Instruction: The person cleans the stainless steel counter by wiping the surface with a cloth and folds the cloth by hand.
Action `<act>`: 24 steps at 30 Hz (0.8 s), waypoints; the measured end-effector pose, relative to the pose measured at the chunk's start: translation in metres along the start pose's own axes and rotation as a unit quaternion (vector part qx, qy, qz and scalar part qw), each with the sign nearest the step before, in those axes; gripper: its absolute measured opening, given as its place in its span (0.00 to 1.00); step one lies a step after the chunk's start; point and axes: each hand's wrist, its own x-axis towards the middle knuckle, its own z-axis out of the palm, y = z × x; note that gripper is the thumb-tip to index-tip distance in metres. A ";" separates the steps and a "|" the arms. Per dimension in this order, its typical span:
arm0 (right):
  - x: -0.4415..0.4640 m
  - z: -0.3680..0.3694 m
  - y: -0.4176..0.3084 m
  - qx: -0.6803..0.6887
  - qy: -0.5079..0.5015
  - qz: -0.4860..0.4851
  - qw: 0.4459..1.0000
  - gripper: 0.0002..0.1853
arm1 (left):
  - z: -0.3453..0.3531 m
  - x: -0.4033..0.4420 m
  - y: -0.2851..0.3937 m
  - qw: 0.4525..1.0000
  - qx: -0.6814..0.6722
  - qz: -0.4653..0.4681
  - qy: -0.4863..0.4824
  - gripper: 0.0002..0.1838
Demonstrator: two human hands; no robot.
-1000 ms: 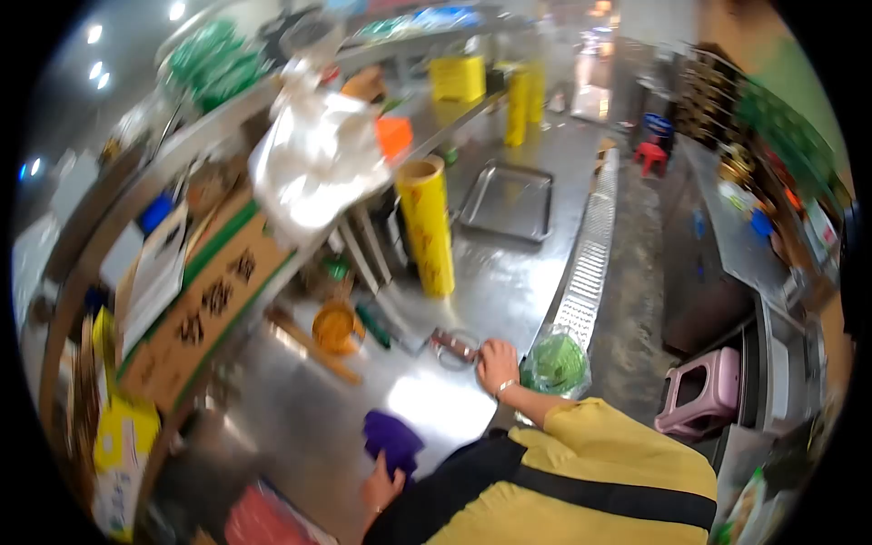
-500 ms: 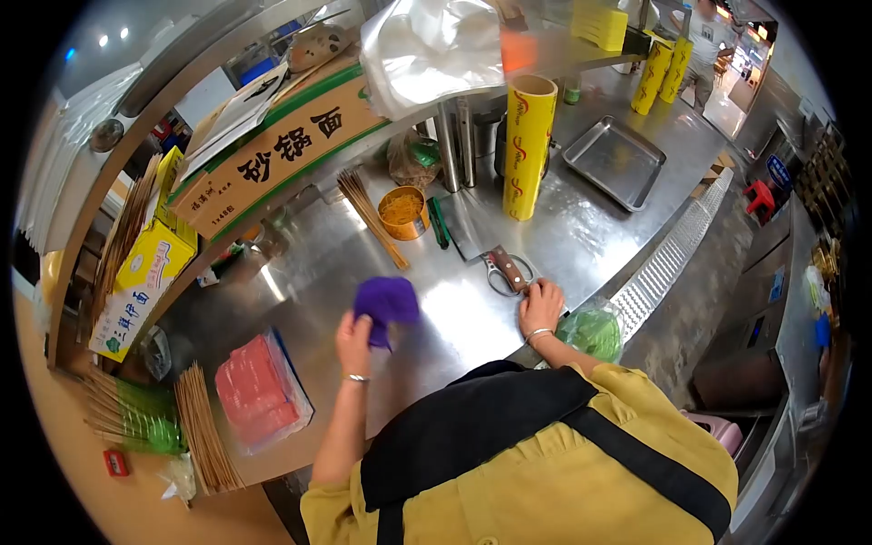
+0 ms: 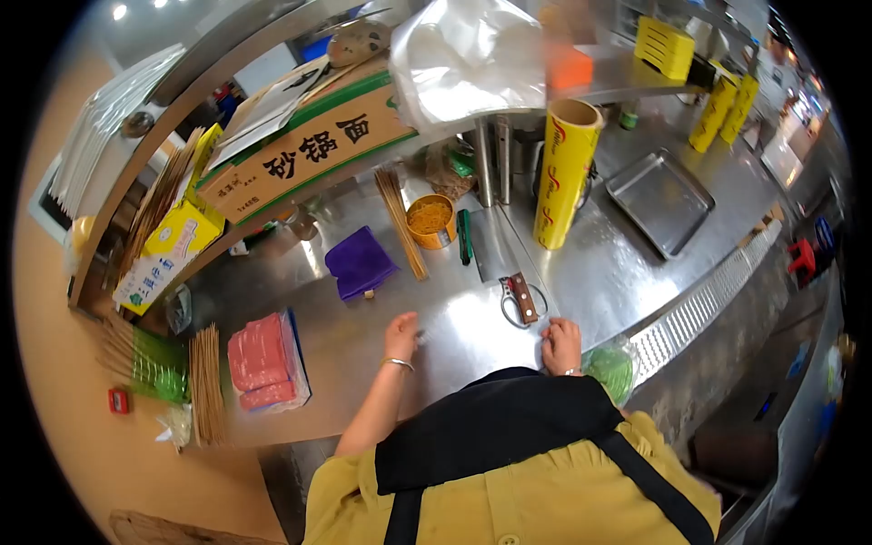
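A purple cloth [image 3: 361,262] lies bunched on the steel counter, apart from both hands. Just below it, my left hand [image 3: 401,338] hovers over the bare metal, slightly blurred, with loosely bent fingers and nothing visible in them. My right hand [image 3: 561,345] rests at the counter's near edge, its fingers slightly bent and apparently empty. Right above its fingertips are scissors [image 3: 510,306] and a cleaver [image 3: 524,298] with a brown riveted handle, partly overlapping. A green-handled tool [image 3: 465,238] lies beside the cleaver blade.
Bamboo skewers [image 3: 400,222] lie by an orange tin [image 3: 431,222]. Pink packaged meat [image 3: 262,359] and more skewers [image 3: 206,386] are at left. A yellow film roll [image 3: 565,174] stands upright; a metal tray [image 3: 661,203] lies at right. A green bag [image 3: 610,368] is beside my right hand.
The purple cloth has left my left hand and now lies farther up the counter. My left hand has drawn away from it. The view has shifted; my right hand stays near the scissors.
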 end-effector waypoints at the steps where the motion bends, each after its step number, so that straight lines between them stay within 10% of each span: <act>1: 0.000 0.000 0.003 0.027 -0.047 0.039 0.998 0.07 | 0.001 -0.003 -0.010 1.000 -0.009 0.001 0.013 0.11; 3: 0.003 0.001 -0.006 0.099 -0.031 -0.016 0.994 0.08 | -0.002 -0.013 -0.031 0.952 -0.260 -0.130 -0.095 0.14; 11: 0.044 0.023 -0.045 0.213 -0.288 -0.094 0.929 0.06 | -0.038 -0.127 -0.062 0.891 -0.436 -0.123 0.043 0.20; 15: 0.044 0.060 -0.054 0.291 -0.456 -0.019 0.841 0.03 | -0.045 -0.179 -0.087 0.853 -0.496 -0.096 0.131 0.25; 18: 0.037 0.079 -0.076 0.408 -0.613 0.159 0.658 0.04 | -0.050 -0.210 -0.110 0.769 -0.598 -0.104 0.200 0.30; 24: 0.006 0.101 -0.110 0.369 -0.752 0.137 0.528 0.06 | -0.065 -0.249 -0.136 0.718 -0.637 -0.086 0.267 0.26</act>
